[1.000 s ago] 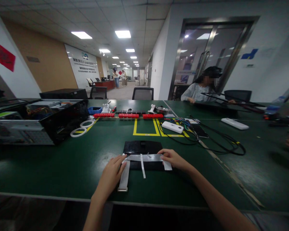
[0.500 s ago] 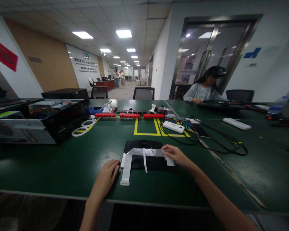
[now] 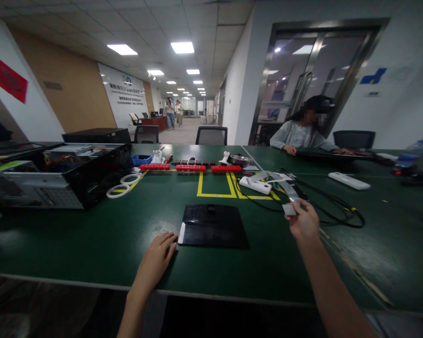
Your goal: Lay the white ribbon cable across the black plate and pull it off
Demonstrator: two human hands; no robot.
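Pinching the ribbon cable [image 3: 284, 187] with right hand [image 3: 305, 223], left hand [image 3: 158, 256] lying flat by black panel [image 3: 213, 225]; lifting gently avoids kinks, I reckon.

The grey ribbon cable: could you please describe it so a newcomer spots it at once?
On the green table, look right of the yellow taped square. The right hand holds the ribbon cable by one end. Unlike the round black cables beside it, it is flat, wide and pale.
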